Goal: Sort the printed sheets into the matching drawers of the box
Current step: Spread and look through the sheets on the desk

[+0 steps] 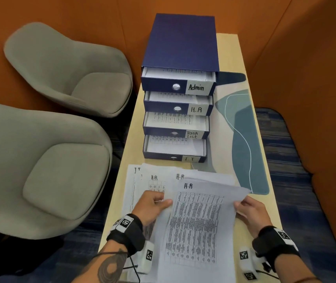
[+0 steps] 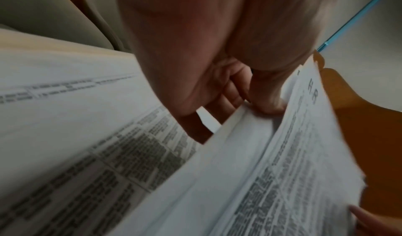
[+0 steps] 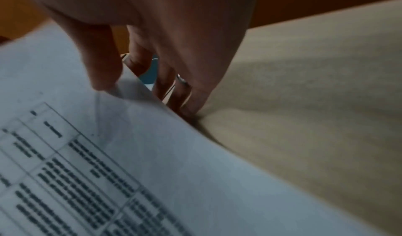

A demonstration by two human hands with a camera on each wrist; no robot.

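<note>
Low in the centre of the head view, both hands hold 1 printed sheet marked H.R (image 1: 197,221) lifted off the loose pile of sheets (image 1: 142,180) that lies fanned on the near end of the table (image 1: 242,50). The left hand (image 1: 150,205) pinches the sheet's left edge between thumb and curled fingers, and the left wrist view suggests it may have more than 1 layer of paper in that pinch, though the blur makes this uncertain. The right hand (image 1: 250,213) pinches the right edge, thumb on top and fingers beneath. Above them, in the middle of the frame, the blue box (image 1: 181,41) stands with its 4 drawers pulled out in steps: Admin drawer (image 1: 197,86) at top, then the H.R drawer (image 1: 196,109), the Task List drawer (image 1: 192,134) and the I.T drawer (image 1: 189,159) lowest. The step in hand looks like carrying this sheet to the H.R drawer, 2nd from the top. To do it well, the person should check only 1 sheet is gripped, keep it taut and flat, and slide it in under the overhanging Admin drawer without buckling the leading edge.
</note>
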